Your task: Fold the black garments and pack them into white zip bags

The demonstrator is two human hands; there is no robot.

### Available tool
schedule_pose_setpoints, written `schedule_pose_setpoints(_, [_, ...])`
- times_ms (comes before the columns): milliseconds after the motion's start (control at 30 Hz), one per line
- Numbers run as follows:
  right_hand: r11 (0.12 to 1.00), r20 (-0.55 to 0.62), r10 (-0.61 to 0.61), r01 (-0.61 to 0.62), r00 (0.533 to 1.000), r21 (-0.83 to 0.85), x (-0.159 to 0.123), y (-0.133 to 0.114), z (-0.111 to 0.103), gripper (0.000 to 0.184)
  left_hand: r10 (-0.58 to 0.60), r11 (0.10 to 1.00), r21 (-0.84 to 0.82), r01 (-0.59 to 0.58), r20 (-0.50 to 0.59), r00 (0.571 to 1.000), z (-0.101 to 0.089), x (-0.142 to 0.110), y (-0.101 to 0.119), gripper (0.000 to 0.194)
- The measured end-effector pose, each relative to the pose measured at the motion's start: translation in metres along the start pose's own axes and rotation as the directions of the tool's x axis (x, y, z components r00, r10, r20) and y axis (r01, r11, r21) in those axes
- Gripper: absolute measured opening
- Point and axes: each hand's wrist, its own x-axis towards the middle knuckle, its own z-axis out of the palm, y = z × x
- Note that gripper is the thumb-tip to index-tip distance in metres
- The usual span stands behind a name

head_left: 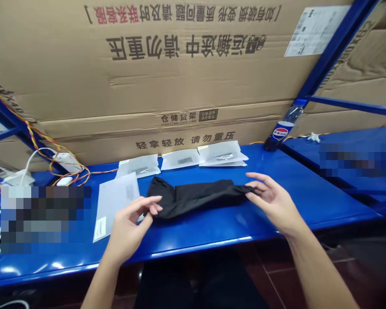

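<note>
A long piece of black cloth [196,196] lies folded lengthwise across the blue table [309,193]. My left hand [131,225] is at its left end, thumb and fingertips pinching the fabric's edge. At the right end, my right hand [272,199] pinches the narrow tip of the cloth between thumb and fingers, with the other fingers spread above it. A flat white plastic bag [114,204] lies just left of the cloth, partly under my left hand.
Several white packets [186,159] lie in a row behind the cloth, against large cardboard boxes [180,73]. A cola bottle [283,131] leans at the back right by a blue shelf post. Wires and a power strip [64,161] sit back left.
</note>
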Motion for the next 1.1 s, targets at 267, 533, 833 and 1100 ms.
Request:
schedule_pose_setpoints(267, [0.903,0.159,-0.134,0.187,0.978,-0.387,-0.043,-0.004,-0.03,0.02,0.191,0.929,0.28,-0.241,0.196,0.962,0.004,-0.012,0.019,0.028])
schedule_pose_setpoints(533, [0.753,0.336,-0.227,0.383,0.914,-0.535,0.004,0.013,0.008,0.032,0.203,0.718,0.514,-0.47,0.491,0.847,0.037,0.049,-0.006,0.019])
schedule_pose_setpoints(833, [0.937,0.195,-0.077,0.138,0.978,-0.32,0.079,0.007,0.024,0.046,-0.017,0.978,0.207,-0.034,0.24,0.971,0.029,0.122,-0.016,0.036])
schedule_pose_setpoints(1100, [0.936,0.167,-0.022,0.079,0.986,-0.344,0.112,0.041,0.043,0.062,-0.098,0.986,0.159,0.053,0.288,0.953,0.044,0.146,-0.065,0.042])
